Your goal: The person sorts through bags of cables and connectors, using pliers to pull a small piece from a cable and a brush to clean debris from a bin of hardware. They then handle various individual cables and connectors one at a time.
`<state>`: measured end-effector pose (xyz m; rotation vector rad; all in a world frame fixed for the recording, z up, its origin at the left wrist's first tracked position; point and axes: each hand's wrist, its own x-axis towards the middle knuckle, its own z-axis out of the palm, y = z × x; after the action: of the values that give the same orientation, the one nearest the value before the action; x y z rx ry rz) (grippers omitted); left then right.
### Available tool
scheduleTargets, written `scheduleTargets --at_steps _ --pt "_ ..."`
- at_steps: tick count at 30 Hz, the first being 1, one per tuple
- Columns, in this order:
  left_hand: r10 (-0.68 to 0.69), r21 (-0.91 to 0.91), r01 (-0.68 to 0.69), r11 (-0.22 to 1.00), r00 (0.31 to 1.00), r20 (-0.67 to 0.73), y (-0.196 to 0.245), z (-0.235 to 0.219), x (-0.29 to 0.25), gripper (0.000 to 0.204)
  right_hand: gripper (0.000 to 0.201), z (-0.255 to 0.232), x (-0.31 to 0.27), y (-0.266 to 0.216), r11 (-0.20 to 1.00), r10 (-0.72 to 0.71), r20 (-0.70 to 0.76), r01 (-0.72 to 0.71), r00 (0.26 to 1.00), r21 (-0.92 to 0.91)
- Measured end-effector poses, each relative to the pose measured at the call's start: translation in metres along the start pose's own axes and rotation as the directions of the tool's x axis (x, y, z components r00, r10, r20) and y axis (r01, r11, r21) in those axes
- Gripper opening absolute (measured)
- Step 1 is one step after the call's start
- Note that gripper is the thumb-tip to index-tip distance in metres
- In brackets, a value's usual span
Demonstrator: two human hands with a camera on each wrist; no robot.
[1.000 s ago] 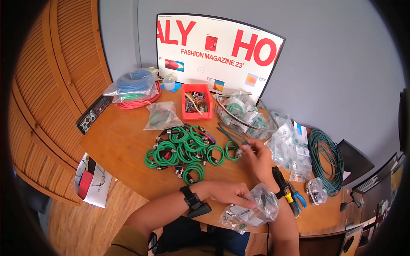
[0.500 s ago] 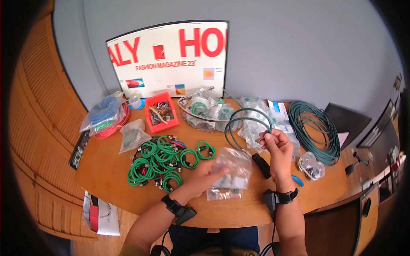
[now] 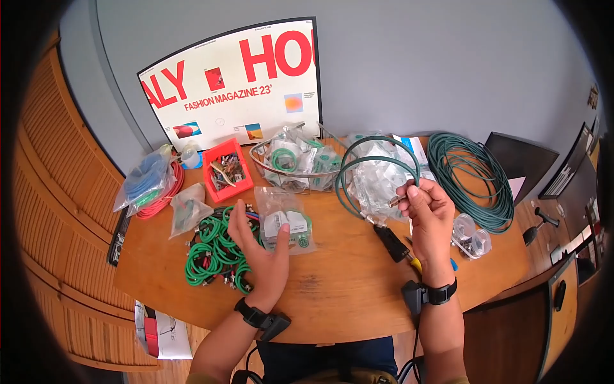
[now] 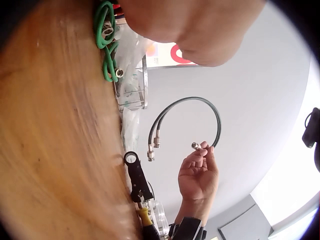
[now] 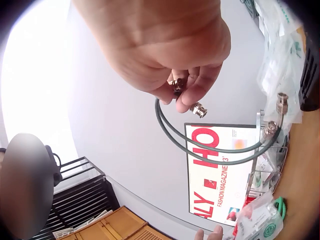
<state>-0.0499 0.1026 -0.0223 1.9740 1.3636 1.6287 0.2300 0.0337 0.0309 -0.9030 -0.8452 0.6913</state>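
Two dark green cables (image 4: 220, 122) hang in a loop from my right hand (image 3: 431, 221). Its thumb and fingertips pinch them near their metal-connector ends, raised above the table. Their other connectors (image 4: 150, 156) dangle free, as the left wrist view shows. My left hand (image 3: 263, 259) is spread, thumb apart from the fingers, and holds nothing. Just past its thumb lies a clear plastic bag (image 3: 302, 238) with a white label inside. Beside that hand, partly hidden by it, is a pile of bright green coiled cables (image 3: 206, 248) with metal connectors.
A red bin (image 3: 235, 191) of small parts and a wire basket (image 3: 257, 155) of bagged cables stand at the back. Clear bags (image 3: 377, 189) and a large dark green cable coil (image 3: 441, 185) lie right. A black-handled tool (image 3: 387, 243) and clear tubs (image 3: 480, 243) sit near my right hand.
My right hand has lifted the dark green cables from the table and moved right. My left hand has carried the plastic bag forward and left, let it go beside the green pile, and drawn back.
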Motion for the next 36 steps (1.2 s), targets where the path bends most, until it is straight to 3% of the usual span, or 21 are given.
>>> scheduleTargets --at_steps 1,3,5,6,7,8,9,11,12,13,15,16,18,22,24,26,28,29,31,36 --pt "0.118 0.198 -0.114 0.974 0.993 -0.006 0.005 -0.005 0.001 0.099 0.02 0.002 -0.002 -0.002 0.999 0.013 0.024 -0.014 1.0 0.043" --pt "0.15 0.119 -0.153 0.981 0.988 0.038 0.001 -0.008 -0.001 0.099 0.02 0.006 -0.007 -0.007 0.996 0.031 0.057 -0.036 0.998 0.085" --pt "0.181 0.042 -0.184 0.982 0.981 0.075 0.002 -0.01 -0.004 0.1 0.019 0.011 -0.013 -0.009 0.985 0.129 0.151 -0.144 0.98 0.092" --pt "0.144 -0.314 -0.077 0.946 0.969 0.199 0.009 -0.008 -0.004 0.102 0.019 0.014 -0.016 -0.007 0.979 0.16 0.2 -0.181 0.967 0.095" --pt "0.152 -0.613 0.082 0.786 0.935 0.32 0.015 -0.006 -0.004 0.105 0.019 0.017 -0.019 -0.005 0.977 0.167 0.208 -0.19 0.964 0.094" --pt "0.236 -0.581 -0.007 0.814 0.917 0.321 0.017 -0.004 -0.005 0.095 0.019 0.02 -0.022 -0.003 0.97 0.205 0.251 -0.231 0.946 0.077" --pt "0.224 -0.576 0.001 0.817 0.921 0.319 0.016 -0.002 -0.006 0.095 0.019 0.023 -0.025 0.0 0.961 0.244 0.291 -0.272 0.925 0.058" --pt "0.142 -0.686 0.282 0.671 0.859 0.491 0.011 0.002 -0.009 0.079 0.019 0.027 -0.027 0.003 0.953 0.258 0.335 -0.296 0.906 0.068" --pt "0.044 -0.623 0.422 0.659 0.805 0.592 0.007 0.0 -0.009 0.063 0.019 0.029 -0.028 0.003 0.94 0.302 0.335 -0.337 0.892 0.051" --pt "0.04 -0.622 0.422 0.66 0.807 0.589 0.006 0.0 -0.008 0.063 0.019 0.03 -0.029 0.004 0.928 0.338 0.327 -0.37 0.883 0.038" --pt "-0.039 -0.646 0.672 0.361 0.703 0.71 0.006 0.001 -0.007 0.05 0.021 0.032 -0.029 0.004 0.923 0.364 0.323 -0.385 0.874 0.001" --pt "-0.041 -0.647 0.673 0.359 0.704 0.709 0.006 0.001 -0.006 0.05 0.023 0.033 -0.029 0.005 0.917 0.387 0.315 -0.397 0.867 -0.035" --pt "-0.097 -0.671 0.712 0.207 0.698 0.71 0.007 0.001 -0.004 0.034 0.025 0.031 -0.028 0.01 0.913 0.404 0.318 -0.398 0.857 -0.089" --pt "-0.189 -0.664 0.744 0.071 0.664 0.724 0.008 -0.001 0.0 0.031 0.029 0.032 -0.028 0.021 0.93 0.365 0.383 -0.315 0.849 -0.187" --pt "-0.189 -0.665 0.747 -0.018 0.65 0.736 0.005 -0.001 0.003 0.032 0.03 0.035 -0.033 0.02 0.916 0.401 0.402 -0.349 0.823 -0.199" --pt "-0.179 -0.65 0.759 -0.051 0.633 0.753 0.003 -0.001 0.003 0.032 0.03 0.034 -0.036 0.02 0.9 0.436 0.412 -0.387 0.8 -0.202" --pt "-0.168 -0.626 0.774 -0.088 0.608 0.776 0.002 0.0 0.001 0.033 0.03 0.026 -0.037 0.021 0.856 0.514 0.497 -0.45 0.699 -0.253" --pt "-0.158 -0.62 0.777 -0.109 0.602 0.783 0.004 0.0 0.001 0.033 0.03 0.023 -0.036 0.022 0.855 0.516 0.482 -0.457 0.708 -0.243" --pt "-0.133 -0.585 0.801 -0.128 0.57 0.81 0.007 0.003 -0.001 0.033 0.032 0.015 -0.035 0.024 0.84 0.532 0.563 -0.479 0.633 -0.255" --pt "-0.1 -0.515 0.837 -0.185 0.505 0.857 0.001 0.004 -0.002 0.029 0.038 0.0 -0.032 0.033 0.836 0.507 0.579 -0.527 0.638 -0.151"
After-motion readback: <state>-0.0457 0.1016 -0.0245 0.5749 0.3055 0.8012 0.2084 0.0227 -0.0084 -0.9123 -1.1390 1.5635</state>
